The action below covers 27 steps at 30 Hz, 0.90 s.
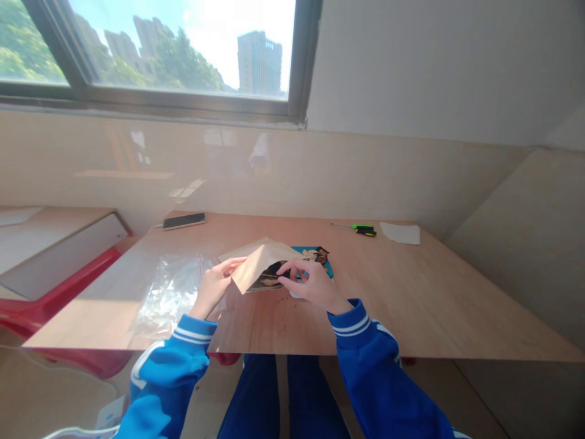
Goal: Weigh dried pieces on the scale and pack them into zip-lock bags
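Note:
My left hand (216,288) is closed on the near left edge of a tan paper sheet (256,263), which it holds raised and tilted. Under the lifted sheet lies a dark surface with a pale brown, dried leaf-like piece (269,280) on it. My right hand (313,285) reaches in at the sheet's right side, thumb and forefinger pinched together over the dark area. What sits between those fingertips is too small to make out. Just behind this hand, a blue tray (332,268) holds brown, curled, dried leaf-like pieces (319,253), partly hidden by the hand.
Left of my left hand lies a clear plastic bag (169,296). A phone (184,221) rests at the table's back left. Two screwdrivers (364,230) and a white paper piece (400,233) lie at the back right. Small crumbs dot the wooden table (439,305) near my right hand.

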Each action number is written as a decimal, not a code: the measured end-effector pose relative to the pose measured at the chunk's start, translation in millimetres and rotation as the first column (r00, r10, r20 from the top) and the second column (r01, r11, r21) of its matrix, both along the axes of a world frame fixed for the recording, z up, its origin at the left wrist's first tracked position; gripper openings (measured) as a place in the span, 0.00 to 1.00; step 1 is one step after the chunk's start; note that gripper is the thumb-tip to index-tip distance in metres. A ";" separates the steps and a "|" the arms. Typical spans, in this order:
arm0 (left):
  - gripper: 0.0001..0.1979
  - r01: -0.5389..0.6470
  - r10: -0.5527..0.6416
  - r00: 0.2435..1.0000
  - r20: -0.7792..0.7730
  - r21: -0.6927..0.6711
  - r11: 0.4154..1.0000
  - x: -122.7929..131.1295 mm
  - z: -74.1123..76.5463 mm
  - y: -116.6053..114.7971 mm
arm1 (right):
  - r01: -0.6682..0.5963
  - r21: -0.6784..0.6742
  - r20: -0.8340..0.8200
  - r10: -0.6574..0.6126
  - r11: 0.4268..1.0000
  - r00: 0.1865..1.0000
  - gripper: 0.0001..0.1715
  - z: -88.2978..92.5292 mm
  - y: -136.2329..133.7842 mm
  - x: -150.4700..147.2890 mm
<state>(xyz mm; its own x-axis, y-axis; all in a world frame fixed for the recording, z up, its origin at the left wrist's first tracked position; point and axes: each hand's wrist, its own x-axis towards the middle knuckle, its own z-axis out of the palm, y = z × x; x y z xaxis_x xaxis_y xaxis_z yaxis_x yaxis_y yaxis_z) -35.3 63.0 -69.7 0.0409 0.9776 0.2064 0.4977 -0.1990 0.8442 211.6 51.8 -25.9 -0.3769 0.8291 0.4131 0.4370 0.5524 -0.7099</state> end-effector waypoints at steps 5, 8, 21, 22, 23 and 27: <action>0.19 -0.008 0.008 1.000 -0.012 -0.001 1.000 -0.6 -0.7 1.5 | -0.007 0.013 0.069 0.006 1.000 0.998 0.04 1.1 -1.3 -0.4; 0.18 -0.013 0.013 1.000 -0.005 -0.006 1.000 -0.3 -1.0 1.8 | 0.026 0.070 0.152 -0.037 0.997 0.988 0.04 0.6 -2.2 -3.1; 0.18 -0.003 0.003 1.000 0.029 -0.018 1.000 0.1 -4.8 0.7 | 0.123 0.088 0.417 -0.149 0.988 0.897 0.12 0.7 -8.7 -12.7; 0.18 -0.005 0.006 0.999 0.036 -0.021 1.000 0.6 -5.6 0.7 | 0.095 0.083 0.445 -0.123 0.992 0.887 0.12 0.9 -9.5 -12.4; 0.18 -0.007 0.008 0.999 0.045 -0.025 1.000 1.2 -6.4 0.7 | 0.068 0.080 0.465 -0.097 0.995 0.880 0.12 1.1 -10.0 -11.9; 0.19 -0.009 0.011 0.998 0.060 -0.028 1.000 3.2 -7.0 0.9 | 0.002 0.062 0.488 -0.032 0.998 0.872 0.13 3.0 -11.2 -9.4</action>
<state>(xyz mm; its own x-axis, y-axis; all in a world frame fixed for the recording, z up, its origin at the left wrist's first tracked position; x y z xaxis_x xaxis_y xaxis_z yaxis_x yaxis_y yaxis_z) -32.2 63.9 -76.7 0.0192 0.9832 0.1813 0.4480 -0.1706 0.8776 202.1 40.6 -22.9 -0.5295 0.8173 0.2272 0.7294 0.5754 -0.3701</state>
